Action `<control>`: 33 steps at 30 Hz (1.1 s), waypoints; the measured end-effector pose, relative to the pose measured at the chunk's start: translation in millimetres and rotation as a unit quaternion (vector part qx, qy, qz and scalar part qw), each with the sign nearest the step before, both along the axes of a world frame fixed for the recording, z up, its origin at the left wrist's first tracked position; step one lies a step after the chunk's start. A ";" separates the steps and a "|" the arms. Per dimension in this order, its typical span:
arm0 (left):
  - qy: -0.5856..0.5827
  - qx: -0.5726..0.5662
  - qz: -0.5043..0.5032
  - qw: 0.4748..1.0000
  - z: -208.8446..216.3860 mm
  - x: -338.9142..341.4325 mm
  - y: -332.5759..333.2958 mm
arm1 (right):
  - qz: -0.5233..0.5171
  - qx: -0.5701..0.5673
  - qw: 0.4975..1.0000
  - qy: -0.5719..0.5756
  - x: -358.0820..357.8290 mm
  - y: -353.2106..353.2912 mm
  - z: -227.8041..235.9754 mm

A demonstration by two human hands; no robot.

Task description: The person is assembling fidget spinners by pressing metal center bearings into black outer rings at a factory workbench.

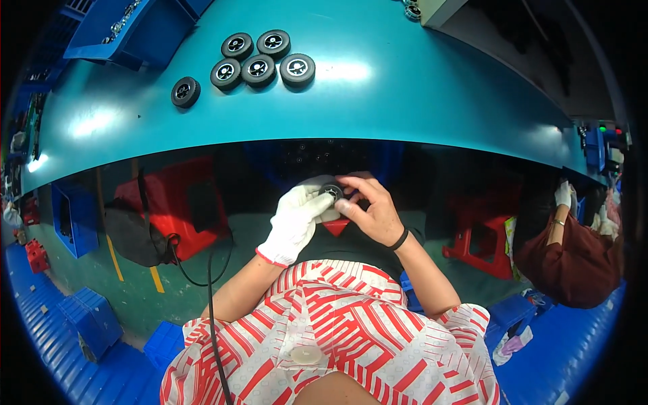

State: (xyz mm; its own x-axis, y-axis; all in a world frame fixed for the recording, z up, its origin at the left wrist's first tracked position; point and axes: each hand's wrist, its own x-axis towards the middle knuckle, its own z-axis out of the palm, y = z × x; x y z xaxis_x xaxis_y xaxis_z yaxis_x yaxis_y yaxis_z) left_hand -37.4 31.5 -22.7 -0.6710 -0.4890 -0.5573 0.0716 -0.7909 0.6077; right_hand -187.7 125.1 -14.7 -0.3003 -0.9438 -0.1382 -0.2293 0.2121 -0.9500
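Note:
In front of my body, just below the bench edge, I hold a small black toy-like wheel point(333, 192) with a light spoked hub. My left hand point(293, 221), in a white knit glove with a red cuff, is closed around its left side, thumb on the hub face. My bare right hand point(375, 213), with a black band at the wrist, grips the wheel's right rim between curved fingers and thumb. Several black wheels with silver-and-black hubs point(259, 70) lie flat in a loose group on the teal bench point(405, 101); one wheel point(185, 92) sits apart at their left.
A blue bin point(145, 34) with shiny metal parts stands at the bench's far left. Beneath the bench edge, a dark blue container point(393, 165) holds small dark pieces. Red stools point(175, 202) stand on both sides, a black bag on the left one. Another person point(574, 263) works at the right.

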 end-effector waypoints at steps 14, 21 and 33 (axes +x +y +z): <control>-0.091 -0.152 -0.077 0.981 -4.8 2.3 -6.0 | 0.051 -0.118 0.955 0.268 13.8 -6.2 -15.3; -0.091 -0.221 -0.093 0.967 0.0 -1.5 -8.0 | 0.056 -0.019 0.982 0.182 10.1 -3.8 -5.2; -0.088 -0.185 -0.071 0.976 5.7 -2.4 -3.0 | 0.077 -0.113 0.964 0.227 3.2 -8.1 -7.2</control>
State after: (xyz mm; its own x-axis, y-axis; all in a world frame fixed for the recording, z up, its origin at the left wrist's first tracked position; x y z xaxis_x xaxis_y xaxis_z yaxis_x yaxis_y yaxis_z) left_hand -39.8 28.5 -17.0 -0.6564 -0.5873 -0.4735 -0.1542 -0.5100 0.8462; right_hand -184.5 117.0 -21.9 -0.1358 -0.9724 0.1898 -0.6448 -0.0587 -0.7621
